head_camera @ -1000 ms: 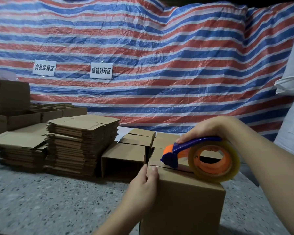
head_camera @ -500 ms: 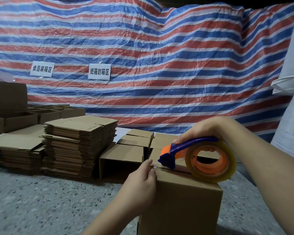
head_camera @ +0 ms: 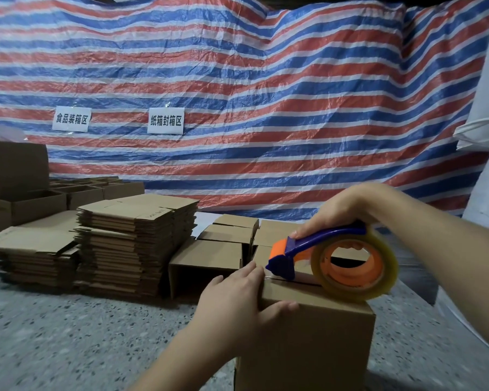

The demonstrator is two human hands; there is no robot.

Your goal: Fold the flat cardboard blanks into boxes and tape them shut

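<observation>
Views: 1, a wide-angle camera worn on the person's head.
Position: above and behind the cardboard box (head_camera: 316, 331) standing nearest, at close working range.
Facing: forward and slightly down, across the speckled floor (head_camera: 68, 328) to the striped tarpaulin (head_camera: 237, 80) at the back.
Nearness: left hand (head_camera: 237, 300) and right hand (head_camera: 347, 210) fill the lower right.
Distortion: straight edges bow toward the frame borders.
Shared ground: none, only 1 view.

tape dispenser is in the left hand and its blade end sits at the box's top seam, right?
Not quite. The head view shows the tape dispenser in the right hand, not the left; the left hand steadies the box. The blade end does sit at the top seam.
</observation>
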